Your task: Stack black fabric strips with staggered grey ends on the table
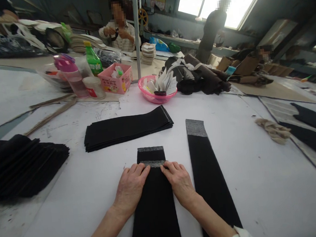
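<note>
A long black fabric strip lies lengthwise on the white table in front of me, on top of another strip whose grey-edged end pokes out beyond it. My left hand and my right hand rest flat on the top strip, fingers stretched to its grey end band. To the right lies a second black strip with a grey end. A stack of black strips sits farther off.
A pile of black fabric lies at the left. A pink basin, pink box, green bottle and cups stand at the back. A rope bundle lies at the right. Other people work beyond the table.
</note>
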{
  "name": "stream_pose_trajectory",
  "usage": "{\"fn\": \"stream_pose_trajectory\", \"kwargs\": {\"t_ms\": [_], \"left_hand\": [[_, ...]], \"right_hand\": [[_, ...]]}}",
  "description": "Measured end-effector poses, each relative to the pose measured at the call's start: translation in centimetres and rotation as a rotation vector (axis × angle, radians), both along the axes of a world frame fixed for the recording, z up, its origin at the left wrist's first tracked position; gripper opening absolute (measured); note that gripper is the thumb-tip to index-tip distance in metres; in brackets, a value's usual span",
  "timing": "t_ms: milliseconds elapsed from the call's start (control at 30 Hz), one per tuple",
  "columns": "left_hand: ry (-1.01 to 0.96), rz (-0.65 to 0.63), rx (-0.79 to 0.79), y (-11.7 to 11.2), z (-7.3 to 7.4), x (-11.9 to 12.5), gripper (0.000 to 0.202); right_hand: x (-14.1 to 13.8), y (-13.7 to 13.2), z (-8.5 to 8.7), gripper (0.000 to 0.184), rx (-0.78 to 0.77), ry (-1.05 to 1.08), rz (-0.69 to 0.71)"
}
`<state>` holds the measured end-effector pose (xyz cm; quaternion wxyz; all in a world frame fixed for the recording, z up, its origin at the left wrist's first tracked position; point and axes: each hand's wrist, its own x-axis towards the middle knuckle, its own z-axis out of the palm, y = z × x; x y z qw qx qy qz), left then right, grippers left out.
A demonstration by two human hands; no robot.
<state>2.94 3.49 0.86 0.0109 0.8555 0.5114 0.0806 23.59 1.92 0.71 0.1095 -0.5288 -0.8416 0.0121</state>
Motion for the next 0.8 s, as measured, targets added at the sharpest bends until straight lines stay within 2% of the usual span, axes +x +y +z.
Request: {"fn": "stream_pose_trajectory", "kwargs": {"t_ms": [133,267,500,600,700,800], "left_hand": [[0.003,-0.005,0.027,0.0,0.1,0.0,0.036],[0.004,-0.001,0.027,-0.1,0.0,0.0,0.037],[0.026,-0.053,0.030,0.0,-0.6,-0.4,0.048],[0.044,-0.072,0.013,0.1,-0.4,-0.5,0.049],[0.050,-0.084,-0.015,0.2,0.0,-0.6,0.051],[0.049,-0.084,-0.037,0.2,0.3,-0.5,0.052]], "right_hand": [[0.6,-0.6,-0.4,0.034,0.023,0.030,-0.010],[0.9,-0.8,-0.6,0.032,0.036,0.082,-0.082],[1.3,-0.8,-0.5,0.031,-0.024,0.190,-0.118],[2.0,-0.8,0.3,0.028,-0.096,0.295,-0.129],[2.7,-0.2,1.9,0.021,-0.207,0.389,-0.170],[2.4,1.1,3.4,0.016,-0.218,0.366,-0.237]]}}
